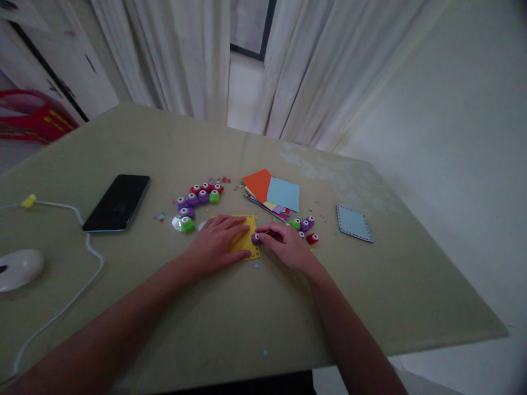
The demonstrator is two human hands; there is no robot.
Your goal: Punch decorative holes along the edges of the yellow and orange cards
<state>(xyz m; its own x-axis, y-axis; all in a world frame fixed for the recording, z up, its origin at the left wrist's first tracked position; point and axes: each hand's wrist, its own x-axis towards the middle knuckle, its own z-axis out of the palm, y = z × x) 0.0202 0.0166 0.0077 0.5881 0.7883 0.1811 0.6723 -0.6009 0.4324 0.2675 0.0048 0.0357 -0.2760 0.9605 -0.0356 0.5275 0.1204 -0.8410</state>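
My left hand (219,240) lies flat with fingers spread on a yellow paper square (242,245), pressing it to the table. Small cut-outs run along the paper's edge. In the fingers of my right hand (288,245) is a small purple paper punch (256,238) with an eye-like top, set at the paper's right edge. Just behind that hand sit more punches: a green one (295,223), a red one (313,238) and purple ones (305,225). Left of the paper, several purple, red and green punches (203,197) stand grouped, with one green punch (188,224) nearer me.
Stacked coloured paper, with an orange sheet (259,184) and a light blue sheet (284,193), lies beyond my hands. A blue square (354,223) with a punched border is at right. Leftward are a black tablet (117,203), a white cable (96,258) and a white mouse (21,269).
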